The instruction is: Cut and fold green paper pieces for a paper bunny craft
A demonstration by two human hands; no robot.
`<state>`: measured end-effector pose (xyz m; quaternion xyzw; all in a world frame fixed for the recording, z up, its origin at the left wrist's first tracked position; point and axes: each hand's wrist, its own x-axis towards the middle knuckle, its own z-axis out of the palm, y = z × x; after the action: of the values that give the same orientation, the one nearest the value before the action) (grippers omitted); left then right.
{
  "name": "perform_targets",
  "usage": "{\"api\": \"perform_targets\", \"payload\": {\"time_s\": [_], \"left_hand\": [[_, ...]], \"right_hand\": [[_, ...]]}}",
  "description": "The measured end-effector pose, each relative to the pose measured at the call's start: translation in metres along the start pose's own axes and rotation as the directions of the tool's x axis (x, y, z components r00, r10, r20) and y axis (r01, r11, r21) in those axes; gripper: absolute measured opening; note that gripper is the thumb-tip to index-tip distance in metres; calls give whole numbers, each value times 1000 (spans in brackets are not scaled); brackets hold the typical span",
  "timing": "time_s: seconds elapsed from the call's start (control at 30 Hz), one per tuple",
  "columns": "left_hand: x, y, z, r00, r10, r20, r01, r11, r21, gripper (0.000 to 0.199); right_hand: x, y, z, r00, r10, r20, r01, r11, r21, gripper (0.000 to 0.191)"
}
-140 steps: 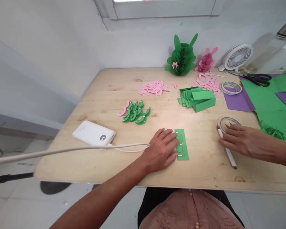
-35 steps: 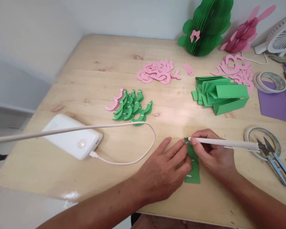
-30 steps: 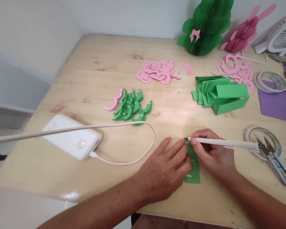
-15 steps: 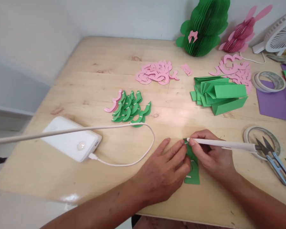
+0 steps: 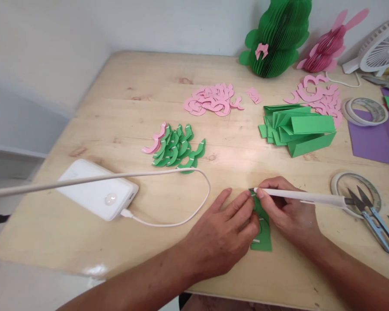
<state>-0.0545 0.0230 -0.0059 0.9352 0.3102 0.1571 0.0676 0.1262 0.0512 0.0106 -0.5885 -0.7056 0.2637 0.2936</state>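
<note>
Near the table's front edge, my left hand, fingers together, pins probably light, easily creased green paper by its side; my right hand pinches the pen.

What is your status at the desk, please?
Right hand: pen, tip at green strip. Left hand: pressing strip. Snips beyond pen's rear end.

Looks like a home or small craft rm from what I see, can't tell which: plain wall, wooden tbl w/ cut paper pcs, paper bunny, tape roll & desk fan.
</note>
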Motion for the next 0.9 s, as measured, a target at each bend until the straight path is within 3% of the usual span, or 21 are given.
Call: {"api": "perform_targets", "payload": {"time_s": [0.9], "left_hand": [[0, -1, 0, 1000, 3, 0, -3, 1000, -11, 28]], "right_hand": [[-2, -2, -3, 999, 22, 39, -23, 1000, 5, 11]]}}
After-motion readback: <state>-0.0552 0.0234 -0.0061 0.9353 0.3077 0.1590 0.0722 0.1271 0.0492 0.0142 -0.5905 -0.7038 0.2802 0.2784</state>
